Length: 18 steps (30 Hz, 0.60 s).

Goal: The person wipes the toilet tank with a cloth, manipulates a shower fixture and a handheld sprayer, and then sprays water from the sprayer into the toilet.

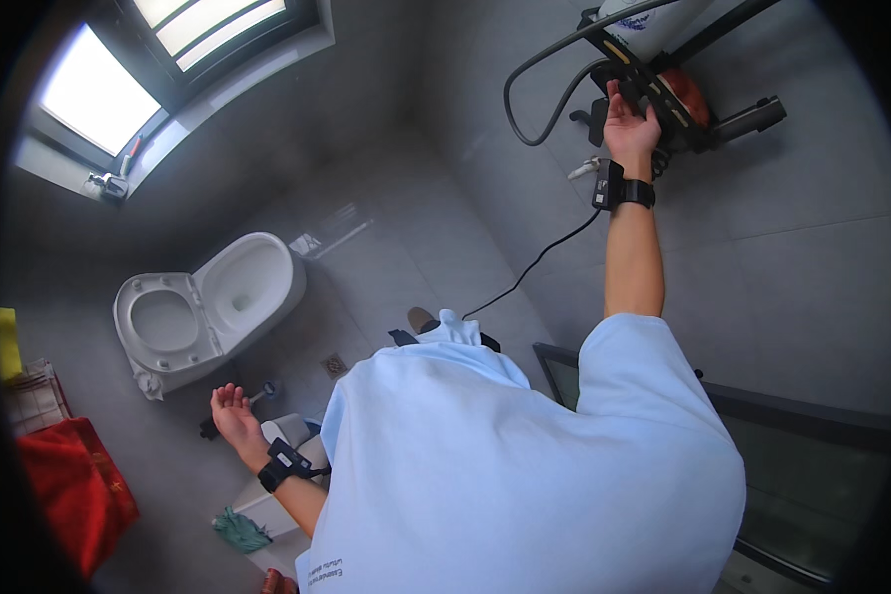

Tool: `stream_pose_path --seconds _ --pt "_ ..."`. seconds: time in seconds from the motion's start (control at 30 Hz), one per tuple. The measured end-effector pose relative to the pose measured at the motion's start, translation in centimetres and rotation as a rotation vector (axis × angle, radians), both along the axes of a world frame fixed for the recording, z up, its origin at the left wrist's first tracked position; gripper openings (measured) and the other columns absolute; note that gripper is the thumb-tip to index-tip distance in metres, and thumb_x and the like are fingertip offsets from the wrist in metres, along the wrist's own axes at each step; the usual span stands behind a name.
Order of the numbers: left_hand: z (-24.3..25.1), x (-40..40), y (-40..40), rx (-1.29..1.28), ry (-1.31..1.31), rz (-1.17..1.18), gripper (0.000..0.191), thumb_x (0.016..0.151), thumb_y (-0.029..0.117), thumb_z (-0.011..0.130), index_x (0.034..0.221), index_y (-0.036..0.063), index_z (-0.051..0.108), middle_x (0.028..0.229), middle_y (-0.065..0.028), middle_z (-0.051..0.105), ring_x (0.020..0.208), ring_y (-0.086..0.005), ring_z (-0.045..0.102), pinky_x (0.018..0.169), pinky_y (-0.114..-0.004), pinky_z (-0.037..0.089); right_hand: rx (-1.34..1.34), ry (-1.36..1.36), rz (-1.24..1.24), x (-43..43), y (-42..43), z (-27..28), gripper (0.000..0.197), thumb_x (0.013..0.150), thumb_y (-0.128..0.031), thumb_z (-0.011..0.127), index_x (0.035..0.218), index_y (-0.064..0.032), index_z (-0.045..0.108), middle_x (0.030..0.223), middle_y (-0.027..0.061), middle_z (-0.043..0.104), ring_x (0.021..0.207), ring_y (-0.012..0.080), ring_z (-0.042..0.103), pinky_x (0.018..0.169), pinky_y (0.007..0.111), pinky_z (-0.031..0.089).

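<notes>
My right hand (631,134) is stretched out, palm up with the fingers apart, at a black wall-mounted shower fixture (600,122). Its fingertips overlap the dark parts under a black slotted shelf (650,85); whether they touch cannot be made out. On that shelf stands a white bottle (642,33), and a reddish-orange item (687,96) shows beside it. A grey hose (516,96) loops to the left. At the lower left, my left hand (236,419) is held palm up, fingers slightly curled and holding nothing. Close to it is a small brush-like item (267,390).
A white toilet (256,282) has its lid and seat raised. A red towel (82,482) hangs at left. A green cloth (241,529) lies on a white surface. Dark-framed glass (787,416) stands at right. A floor drain (334,365) and windowsill items (115,182) are visible.
</notes>
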<state>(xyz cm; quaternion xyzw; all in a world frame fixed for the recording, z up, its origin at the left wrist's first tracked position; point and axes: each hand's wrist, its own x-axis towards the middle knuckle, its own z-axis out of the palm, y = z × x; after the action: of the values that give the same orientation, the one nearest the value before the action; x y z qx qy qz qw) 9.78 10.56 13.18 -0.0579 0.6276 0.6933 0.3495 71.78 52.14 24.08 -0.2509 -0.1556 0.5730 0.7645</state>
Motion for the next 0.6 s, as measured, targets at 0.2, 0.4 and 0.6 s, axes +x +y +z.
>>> stream_pose_path --seconds 0.2,0.4,0.6 --pt "-0.9 -0.7 -0.7 0.029 -0.026 -0.009 0.015 0.086 0.027 0.053 0.086 0.0117 0.055 0.085 -0.0014 0.059 0.078 -0.0137 0.055 0.067 -0.025 0.039 0.305 0.495 0.363 -1.3 -0.2 -0.2 0.054 0.095 -0.035 0.018 0.128 0.0065 0.031 0.13 0.0228 0.039 0.121 0.0367 0.036 0.093 0.041 0.04" --pt "-1.0 -0.7 -1.0 0.017 -0.023 0.006 0.014 0.086 0.027 0.052 0.085 0.0123 0.054 0.085 -0.0008 0.059 0.078 -0.0133 0.055 0.064 -0.025 0.04 0.356 0.427 0.304 -3.0 0.1 -0.3 0.057 0.095 -0.037 0.016 0.124 0.0082 0.036 0.124 0.0223 0.044 0.113 0.0326 0.044 0.088 0.041 0.04" --pt "-1.5 -1.2 -1.6 -0.006 -0.035 0.019 0.015 0.086 0.027 0.053 0.086 0.0116 0.056 0.086 -0.0015 0.06 0.078 -0.0136 0.056 0.068 -0.025 0.039 0.322 0.403 0.302 -3.6 0.0 -0.6 0.058 0.094 -0.041 0.018 0.117 0.007 0.042 0.115 0.0213 0.051 0.104 0.0325 0.049 0.085 0.043 0.04"
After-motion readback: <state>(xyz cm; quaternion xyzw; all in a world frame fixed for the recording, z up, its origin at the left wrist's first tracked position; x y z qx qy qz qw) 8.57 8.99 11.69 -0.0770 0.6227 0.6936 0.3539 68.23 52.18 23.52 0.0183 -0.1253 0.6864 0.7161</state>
